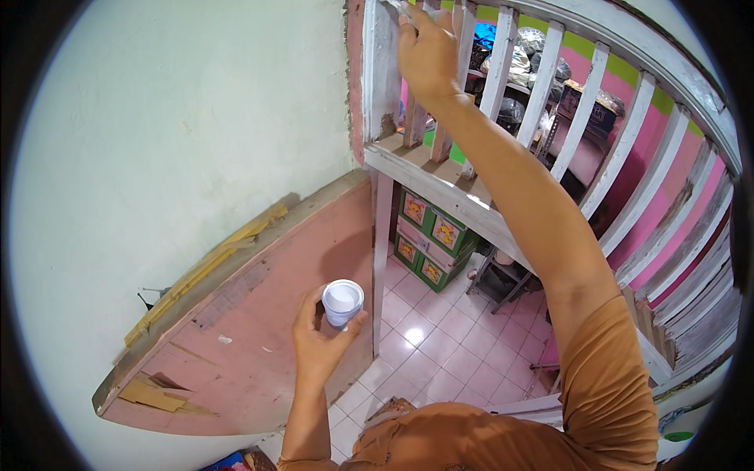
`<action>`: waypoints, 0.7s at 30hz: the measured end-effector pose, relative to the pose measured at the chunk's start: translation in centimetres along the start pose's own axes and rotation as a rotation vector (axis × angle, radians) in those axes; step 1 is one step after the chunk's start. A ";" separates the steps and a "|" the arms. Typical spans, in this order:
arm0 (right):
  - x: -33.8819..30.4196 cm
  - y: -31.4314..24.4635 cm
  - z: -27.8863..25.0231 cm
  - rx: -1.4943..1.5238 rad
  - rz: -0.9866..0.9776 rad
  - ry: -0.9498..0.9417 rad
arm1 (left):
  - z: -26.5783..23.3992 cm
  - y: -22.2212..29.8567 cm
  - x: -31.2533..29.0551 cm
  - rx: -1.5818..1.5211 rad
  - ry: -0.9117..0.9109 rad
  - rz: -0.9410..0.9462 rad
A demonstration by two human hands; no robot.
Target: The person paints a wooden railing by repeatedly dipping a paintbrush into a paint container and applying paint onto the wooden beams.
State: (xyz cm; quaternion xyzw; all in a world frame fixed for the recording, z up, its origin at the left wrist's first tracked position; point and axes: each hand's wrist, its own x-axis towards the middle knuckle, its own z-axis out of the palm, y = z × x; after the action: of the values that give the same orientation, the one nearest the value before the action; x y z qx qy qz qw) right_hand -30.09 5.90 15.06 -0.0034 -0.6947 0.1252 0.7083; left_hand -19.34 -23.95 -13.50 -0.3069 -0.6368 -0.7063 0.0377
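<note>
In my left hand [318,337] is a small white plastic cup [342,304], tilted a little toward me. Thumb and fingers close around its sides, and white stuff shows inside it. My right hand [430,55] reaches up to the top of the white wooden railing [448,192], beside its left end post [382,78]. The fingers of that hand are bent together at the post. Something pale shows at their tips, too small and too near the edge to make out. The post's paint is worn through near its foot.
A pink panel [275,330] with chipped edges and a ledge bearing yellowish strips [212,267] stands left, against a pale wall [181,133]. Beyond the railing are green-and-white drawers [432,243], a dark stand [503,279], shelves with bags [530,59], and a tiled floor [440,337] lower down.
</note>
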 end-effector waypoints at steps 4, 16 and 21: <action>0.4 -0.2 -1.6 -0.124 0.080 -0.042 | 0.6 -0.1 0.2 -0.004 -0.006 -0.043; -0.1 -0.6 -1.1 -0.077 0.138 0.002 | 1.9 -0.3 0.4 -0.043 -0.054 -0.007; -1.4 -0.4 -3.4 -0.217 -0.116 0.291 | 0.9 0.0 0.1 -0.037 -0.031 -0.053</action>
State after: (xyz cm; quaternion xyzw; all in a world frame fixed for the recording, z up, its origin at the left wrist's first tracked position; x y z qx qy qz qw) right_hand -26.64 5.82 13.68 -0.0576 -0.5934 0.0067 0.8028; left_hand -19.05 -23.07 -13.43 -0.3016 -0.6318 -0.7141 0.0034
